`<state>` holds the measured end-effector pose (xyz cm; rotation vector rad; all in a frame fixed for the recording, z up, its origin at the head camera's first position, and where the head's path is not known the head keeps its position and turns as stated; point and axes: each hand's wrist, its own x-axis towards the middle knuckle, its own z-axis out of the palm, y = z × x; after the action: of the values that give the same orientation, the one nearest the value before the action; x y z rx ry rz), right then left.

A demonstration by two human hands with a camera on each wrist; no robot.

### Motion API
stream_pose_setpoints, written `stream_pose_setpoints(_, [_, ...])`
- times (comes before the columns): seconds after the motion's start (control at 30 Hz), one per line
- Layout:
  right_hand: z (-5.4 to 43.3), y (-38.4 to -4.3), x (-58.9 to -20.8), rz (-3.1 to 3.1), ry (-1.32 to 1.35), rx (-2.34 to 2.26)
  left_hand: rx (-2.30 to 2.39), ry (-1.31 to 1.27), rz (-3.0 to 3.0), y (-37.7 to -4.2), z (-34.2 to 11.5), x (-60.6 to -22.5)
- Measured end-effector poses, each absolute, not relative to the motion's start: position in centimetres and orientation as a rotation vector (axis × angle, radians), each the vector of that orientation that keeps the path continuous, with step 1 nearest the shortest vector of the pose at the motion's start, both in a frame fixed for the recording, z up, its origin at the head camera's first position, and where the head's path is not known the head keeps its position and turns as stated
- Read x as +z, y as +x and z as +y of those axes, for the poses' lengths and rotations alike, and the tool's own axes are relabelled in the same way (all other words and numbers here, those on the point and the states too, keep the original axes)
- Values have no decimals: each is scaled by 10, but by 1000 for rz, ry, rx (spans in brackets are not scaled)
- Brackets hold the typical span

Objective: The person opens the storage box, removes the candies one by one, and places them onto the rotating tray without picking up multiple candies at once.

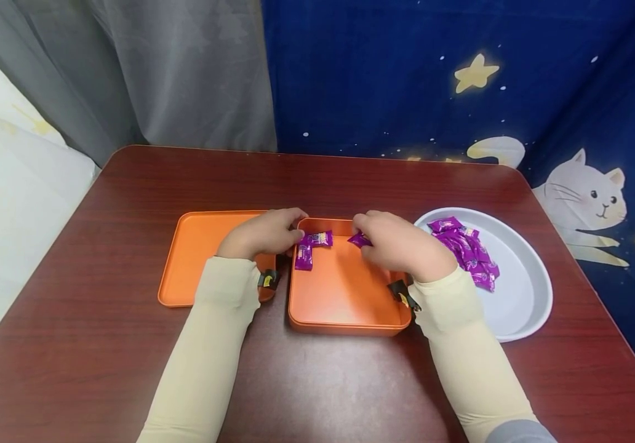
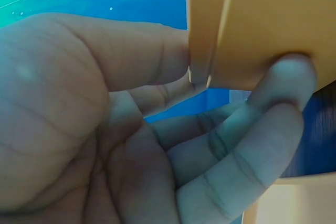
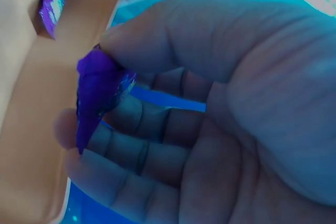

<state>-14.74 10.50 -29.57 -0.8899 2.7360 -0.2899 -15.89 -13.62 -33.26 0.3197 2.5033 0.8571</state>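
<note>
An orange open box (image 1: 351, 289) sits in the middle of the table. At its far left corner my left hand (image 1: 264, 232) holds the box, with the thumb at the rim and fingers against the outer wall (image 2: 268, 19). My right hand (image 1: 400, 240) is over the box's far right part. Between its thumb and fingers it pinches a purple wrapped candy (image 3: 100, 87), above the box floor. Inside the far left corner lie one candy crosswise (image 1: 319, 239) and another lengthwise (image 1: 303, 257).
To the right, a white round tray (image 1: 522, 295) holds a pile of purple candies (image 1: 464, 252). An orange lid (image 1: 195, 258) lies left of the box, partly under my left hand and wrist. Curtains (image 1: 384, 80) hang behind the brown table (image 1: 317, 381).
</note>
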Motion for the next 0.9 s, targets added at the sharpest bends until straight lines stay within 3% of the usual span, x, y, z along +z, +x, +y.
stream_pose_setpoints(0.6, [142,-151,-275,2778,-805,-409,842,303,2509,-158,-135,-330])
stream_pose_setpoints(0.9, [167,-144,-266,2769,-742,-448,852,253,2496,-143,-132,-322])
